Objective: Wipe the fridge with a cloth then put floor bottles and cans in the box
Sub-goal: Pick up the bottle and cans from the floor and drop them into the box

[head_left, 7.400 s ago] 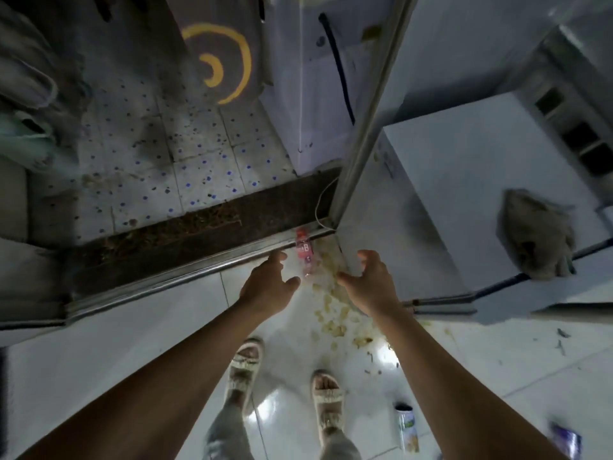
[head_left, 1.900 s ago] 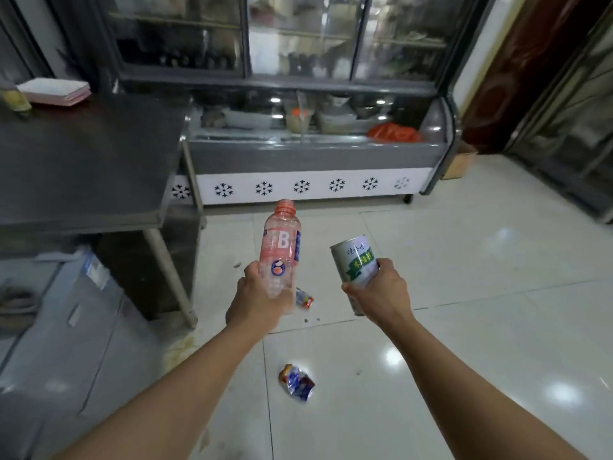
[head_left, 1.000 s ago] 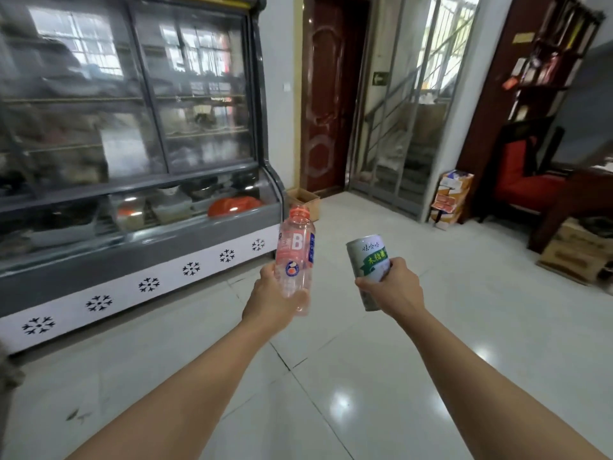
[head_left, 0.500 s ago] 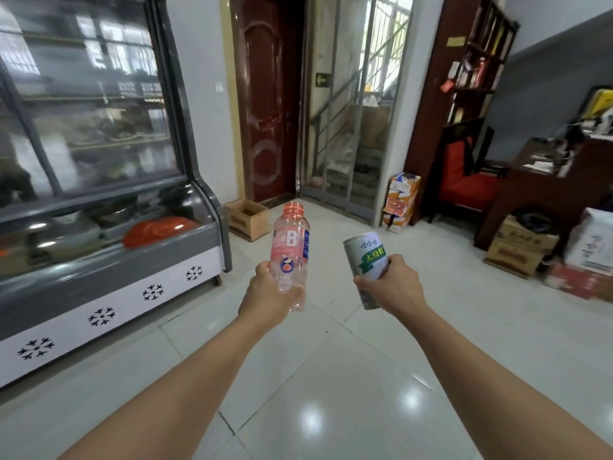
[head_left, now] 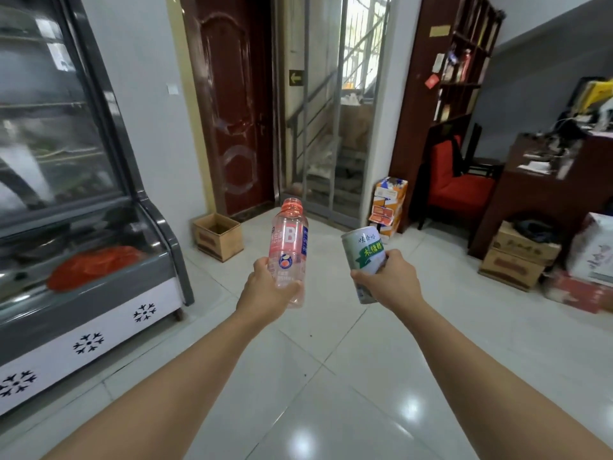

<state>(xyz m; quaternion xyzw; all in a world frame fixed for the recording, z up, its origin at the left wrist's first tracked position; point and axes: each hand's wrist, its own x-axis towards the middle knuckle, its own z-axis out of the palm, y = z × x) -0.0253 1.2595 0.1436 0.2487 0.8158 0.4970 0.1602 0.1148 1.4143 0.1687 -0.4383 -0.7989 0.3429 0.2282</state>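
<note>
Your left hand (head_left: 265, 292) was curled round the lower body of the pink plastic bottle (head_left: 289, 247), holding it upright with its open neck on top, and your right hand (head_left: 386, 281) was wrapped round the lower half of the white-and-green drink can (head_left: 365, 257), which leaned a little to the left. Both were held out over the glossy tiled floor (head_left: 331, 376), near each other but apart. With no cap on the bottle, you did well to keep it upright, since any dregs could spill on the tiles. The open cardboard box (head_left: 219, 236) stood on the floor further off and to the left, just past the end of the display fridge (head_left: 83, 260) and in front of the dark red door (head_left: 232, 104). It looked the likely target, so the sound course was to walk right up to it, lower both hands over its mouth and let go there rather than throw from a distance. More cartons (head_left: 517, 257) sat far right by the desk.
</note>
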